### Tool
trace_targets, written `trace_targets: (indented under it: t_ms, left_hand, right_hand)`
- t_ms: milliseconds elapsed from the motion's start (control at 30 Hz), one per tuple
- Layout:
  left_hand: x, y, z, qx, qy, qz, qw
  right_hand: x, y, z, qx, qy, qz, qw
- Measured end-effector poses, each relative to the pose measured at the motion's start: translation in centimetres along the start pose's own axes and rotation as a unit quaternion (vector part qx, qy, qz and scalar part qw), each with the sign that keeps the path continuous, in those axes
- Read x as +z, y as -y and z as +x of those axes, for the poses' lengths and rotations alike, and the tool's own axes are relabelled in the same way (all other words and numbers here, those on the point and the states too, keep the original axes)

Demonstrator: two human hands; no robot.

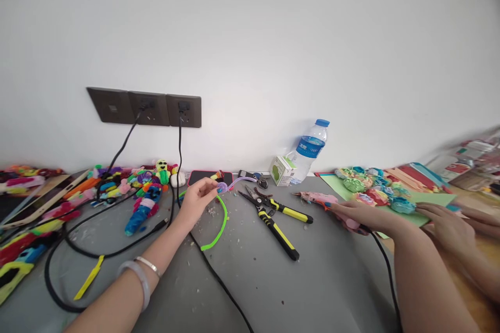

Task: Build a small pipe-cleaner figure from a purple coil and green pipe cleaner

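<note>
Between the thumb and fingers of my left hand [199, 199] is a purple pipe cleaner [222, 187], coiled at the pinched end, its tail reaching right. A bright green pipe cleaner [225, 222] curves down from the same spot; whether it is joined to the purple one, I cannot tell. My right hand [357, 215] is wrapped over a pink glue gun [318, 197] low at the table, nozzle pointing left. Its black cord [385, 255] runs toward me. Yellow-and-black pliers [273, 216] lie spread between my hands.
Behind stand a tilted water bottle [310, 148], a small green-and-white box [282, 170] and a phone [201, 177]. Pipe-cleaner figures [146, 208] and black cables [84, 255] crowd the left. At right, another person's hands [449, 226] rest near colourful crinkled flowers [377, 195] on green paper.
</note>
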State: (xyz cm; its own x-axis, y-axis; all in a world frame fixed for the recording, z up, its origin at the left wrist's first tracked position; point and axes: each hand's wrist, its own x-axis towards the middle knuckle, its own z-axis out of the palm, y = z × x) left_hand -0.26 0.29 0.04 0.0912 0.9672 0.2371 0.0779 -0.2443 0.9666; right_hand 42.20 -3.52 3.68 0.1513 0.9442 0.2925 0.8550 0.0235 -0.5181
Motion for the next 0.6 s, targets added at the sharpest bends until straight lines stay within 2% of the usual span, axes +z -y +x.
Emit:
trace_targets:
  t_ms: [67, 100, 133, 200, 267, 333, 400, 467, 533, 600]
  left_hand:
    - [0.1, -0.2, -0.1, -0.007, 0.003, -0.001, 1.0]
    - [0.1, -0.3, -0.1, -0.01, 0.005, -0.003, 1.0]
    - [0.1, -0.4, -0.1, -0.012, 0.007, -0.005, 1.0]
    - [0.2, -0.3, -0.1, -0.011, 0.012, -0.006, 1.0]
    - [0.2, -0.1, 0.0, -0.002, 0.02, -0.006, 1.0]
    - [0.1, 0.3, 0.0, 0.007, 0.029, -0.007, 1.0]
    - [0.1, 0.7, 0.0, 0.01, 0.042, -0.008, 0.999]
    - [0.1, 0.9, 0.0, 0.007, 0.061, -0.006, 0.998]
    - [0.1, 0.8, -0.1, 0.002, 0.079, -0.008, 0.997]
    - [0.2, 0.7, -0.2, -0.002, 0.097, -0.01, 0.995]
  right_hand:
    - [-0.1, -0.1, 0.5, 0.062, 0.128, -0.055, 0.988]
    - [-0.1, 0.2, 0.7, 0.087, 0.166, -0.082, 0.979]
    - [-0.2, 0.6, 0.8, 0.103, 0.154, -0.108, 0.977]
    - [0.0, 2.3, 0.9, 0.099, 0.084, -0.138, 0.982]
    - [0.6, 4.9, 0.5, 0.04, -0.017, -0.131, 0.99]
    - [1.7, 8.0, -0.2, -0.047, -0.074, -0.056, 0.995]
    - [3.2, 10.8, -1.2, -0.122, -0.058, 0.015, 0.991]
    - [4.7, 12.9, -2.3, -0.185, -0.005, 0.039, 0.982]
    - [6.1, 14.2, -3.2, -0.244, 0.046, 0.063, 0.967]
    - [7.2, 14.9, -3.9, -0.281, 0.071, 0.098, 0.952]
